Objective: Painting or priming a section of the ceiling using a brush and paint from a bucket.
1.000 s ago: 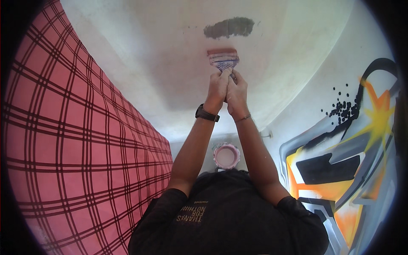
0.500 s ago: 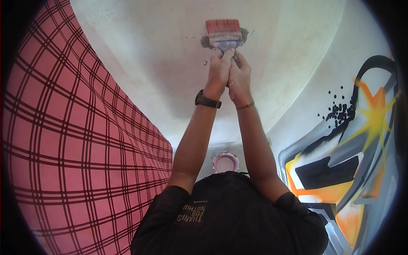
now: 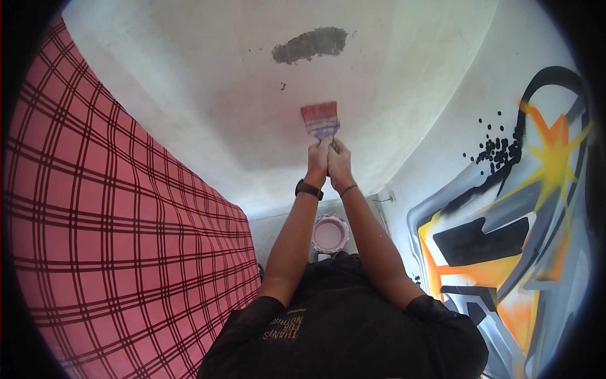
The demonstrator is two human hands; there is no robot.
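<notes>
Both arms reach forward to a wide paintbrush [image 3: 322, 118] with pink-stained bristles and a blue, paint-smeared body. My left hand [image 3: 317, 159] and my right hand [image 3: 339, 165] are closed side by side round its handle, which they mostly hide. The bristles point up against the whitish wall [image 3: 208, 76]; whether they press on it I cannot tell. Above the brush, the wall has a rough dark grey patch [image 3: 310, 45] with a few small dark specks round it. Below my hands stands a round bucket [image 3: 345, 237] with pale pink paint inside and a paint-crusted rim.
A pink cloth with dark check lines [image 3: 126, 208] hangs along the left side. On the right, a white wall bears a spray-painted mural [image 3: 486, 252] in black, grey, orange and yellow. A thin cord [image 3: 382, 208] runs down that wall near the corner.
My hands have brought the brush down the wall and slightly left, away from the grey patch. That patch, partly covered before, now shows whole. The bucket shows more fully.
</notes>
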